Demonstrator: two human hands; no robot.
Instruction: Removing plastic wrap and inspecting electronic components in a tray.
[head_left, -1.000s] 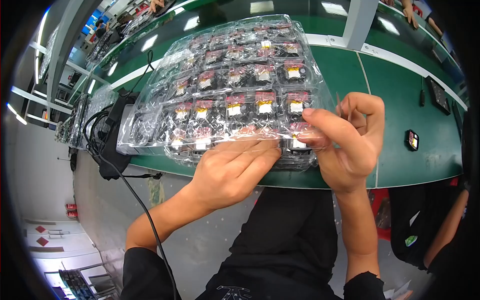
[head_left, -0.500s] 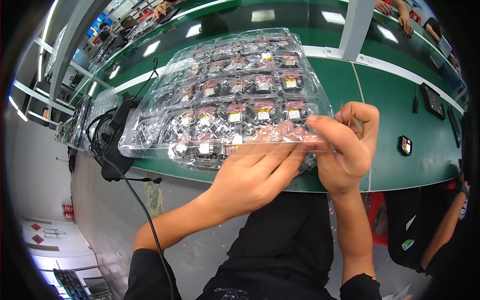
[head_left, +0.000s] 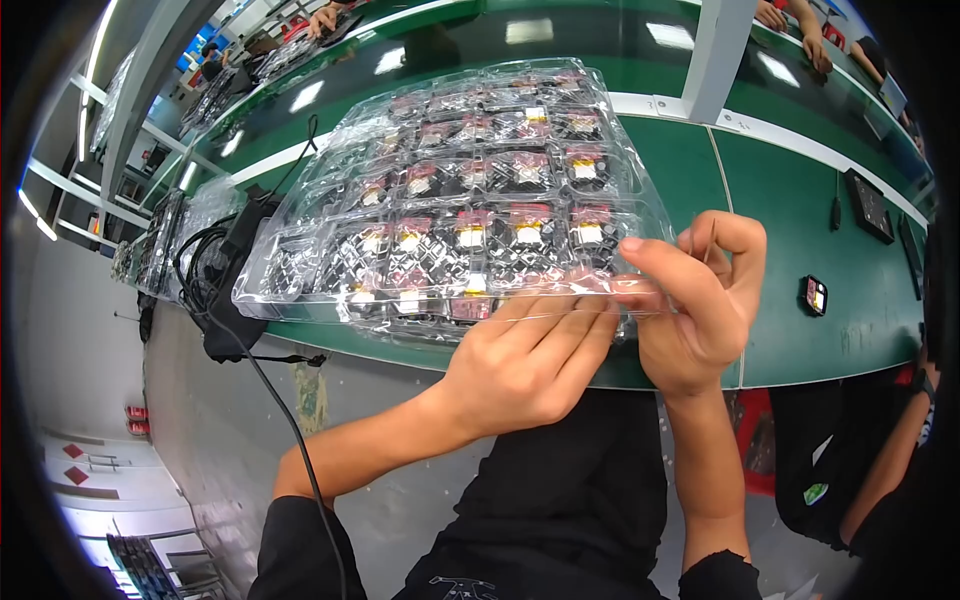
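A clear plastic tray (head_left: pixel 262 278), with pockets in rows, lies tilted over small black, square-cased devices (head_left: pixel 588 240) that carry white, yellow and pink parts. At its near right corner my right hand (head_left: pixel 700 300) grips the rim, thumb on top and the other fingers curled. My left hand (head_left: pixel 525 365) reaches in at the front edge, its fingers stretched flat and partly beneath the clear plastic. Its thumb is hidden. Glare and layered plastic blur which layer each device sits in.
On the green table (head_left: pixel 690 160) to the right lie one loose device (head_left: pixel 813 296), a screwdriver (head_left: pixel 835 212) and a black box (head_left: pixel 868 205). A black bag with cables (head_left: pixel 228 262) is at the left. Beyond stands a grey post (head_left: pixel 715 60); another person's arm (head_left: pixel 890 455) shows at right.
My right hand has shifted slightly right, still gripping the tray corner. My left hand has moved a little right and down, and the tray's front edge has shifted slightly.
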